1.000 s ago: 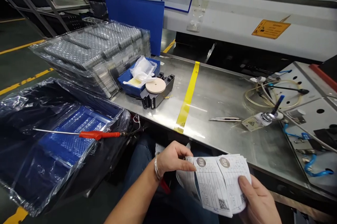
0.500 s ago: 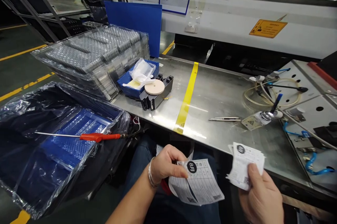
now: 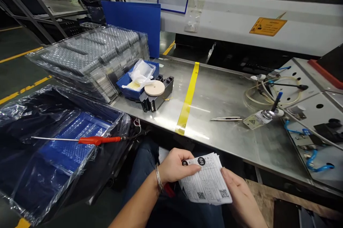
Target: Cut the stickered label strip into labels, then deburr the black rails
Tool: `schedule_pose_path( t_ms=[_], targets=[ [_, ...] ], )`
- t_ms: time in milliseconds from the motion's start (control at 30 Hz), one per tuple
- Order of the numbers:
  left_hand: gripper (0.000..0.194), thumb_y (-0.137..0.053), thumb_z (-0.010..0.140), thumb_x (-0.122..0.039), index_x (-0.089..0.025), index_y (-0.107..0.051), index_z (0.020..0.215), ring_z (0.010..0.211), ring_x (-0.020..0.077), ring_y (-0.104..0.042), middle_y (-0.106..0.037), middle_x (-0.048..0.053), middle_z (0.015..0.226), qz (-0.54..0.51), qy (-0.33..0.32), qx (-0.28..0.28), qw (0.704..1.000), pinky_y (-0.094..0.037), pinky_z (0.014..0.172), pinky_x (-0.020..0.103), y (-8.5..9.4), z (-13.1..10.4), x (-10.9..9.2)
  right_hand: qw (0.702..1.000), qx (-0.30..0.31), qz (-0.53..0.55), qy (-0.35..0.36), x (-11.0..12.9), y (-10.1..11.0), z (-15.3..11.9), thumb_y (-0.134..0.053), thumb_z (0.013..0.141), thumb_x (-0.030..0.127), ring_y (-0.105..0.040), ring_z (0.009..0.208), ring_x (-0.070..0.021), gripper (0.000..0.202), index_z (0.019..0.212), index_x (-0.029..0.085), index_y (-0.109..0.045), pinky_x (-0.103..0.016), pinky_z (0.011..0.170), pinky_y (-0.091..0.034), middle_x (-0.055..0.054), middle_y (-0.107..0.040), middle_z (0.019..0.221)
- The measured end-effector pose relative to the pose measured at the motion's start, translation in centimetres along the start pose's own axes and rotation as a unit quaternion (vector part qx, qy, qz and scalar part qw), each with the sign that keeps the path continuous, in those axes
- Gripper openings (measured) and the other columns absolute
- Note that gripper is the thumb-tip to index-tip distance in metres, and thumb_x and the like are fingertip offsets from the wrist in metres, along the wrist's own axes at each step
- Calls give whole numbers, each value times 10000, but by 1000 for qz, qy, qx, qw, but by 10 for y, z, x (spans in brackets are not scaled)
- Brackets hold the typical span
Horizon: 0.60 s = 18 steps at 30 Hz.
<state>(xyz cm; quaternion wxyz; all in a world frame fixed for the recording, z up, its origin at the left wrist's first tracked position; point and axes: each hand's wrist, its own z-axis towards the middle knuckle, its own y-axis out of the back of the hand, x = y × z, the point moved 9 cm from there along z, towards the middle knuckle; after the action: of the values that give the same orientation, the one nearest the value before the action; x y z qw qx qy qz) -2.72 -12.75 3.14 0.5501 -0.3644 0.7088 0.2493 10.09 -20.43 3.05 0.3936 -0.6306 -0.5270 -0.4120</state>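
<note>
A stack of printed paper slips (image 3: 207,181) with black round month marks and QR codes is held over my lap, in front of the bench edge. My left hand (image 3: 178,165), with silver bangles at the wrist, pinches the slips at their upper left, thumb on top. On the other side, my right hand (image 3: 238,188) grips the right edge of the same stack. Its fingers behind the paper are partly hidden. Beyond the hands, metal tweezers (image 3: 226,118) lie on the steel bench (image 3: 211,95).
A blue bin (image 3: 124,81) with plastic bags stands beside a black fixture (image 3: 163,95) topped by a beige disc (image 3: 154,88). Stacked clear trays (image 3: 91,53) sit at left, above a lined crate (image 3: 61,181) with a red-handled tool (image 3: 99,140). Hoses and a machine (image 3: 308,120) occupy the right.
My right hand has moved left with its slips and joined them to those in my left hand. The two bundles are now one stack. The view has shifted slightly.
</note>
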Motion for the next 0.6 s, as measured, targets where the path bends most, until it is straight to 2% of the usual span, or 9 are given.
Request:
schedule_pose_path(
  t_ms=[233,400,467,500,600],
  targets=[
    [251,-662,667,-355,-106,-636,651,586,99,-493,-578,8,629,10,-21,13,1000,-362,515,200,-3,0,-1,998,16,-57,20,9,8,-2,-570,795,482,-636,760,-227,390,1012,180,-689,-332,713,-521,-84,-697,856],
    [274,-676,665,-372,-101,-634,648,565,90,-479,-567,2,610,0,-15,12,1000,-353,502,198,-4,0,5,995,7,-104,-2,6,2,-1,-623,765,461,-626,683,-200,372,975,164,-700,-270,594,-513,-53,-690,766],
    [295,-699,642,-382,-101,-614,616,539,78,-450,-538,-9,574,-22,-21,6,1000,-334,484,192,-3,0,4,995,-37,-97,9,5,10,-1,-650,738,464,-618,662,-197,403,995,157,-690,-268,575,-512,-44,-686,749],
    [313,-710,630,-392,-101,-600,599,523,71,-434,-523,-13,555,-37,-24,0,999,-323,472,190,-1,-1,4,993,-78,-87,14,5,21,-1,-660,724,473,-621,672,-203,431,1010,152,-681,-275,587,-519,-47,-688,760],
    [390,-735,591,-455,-112,-553,572,473,64,-420,-497,-19,515,-98,-16,-22,995,-313,439,188,9,-3,3,966,-243,-81,35,6,62,-8,-647,723,507,-629,755,-218,491,1053,143,-654,-281,647,-526,-65,-695,847]
  ],
)
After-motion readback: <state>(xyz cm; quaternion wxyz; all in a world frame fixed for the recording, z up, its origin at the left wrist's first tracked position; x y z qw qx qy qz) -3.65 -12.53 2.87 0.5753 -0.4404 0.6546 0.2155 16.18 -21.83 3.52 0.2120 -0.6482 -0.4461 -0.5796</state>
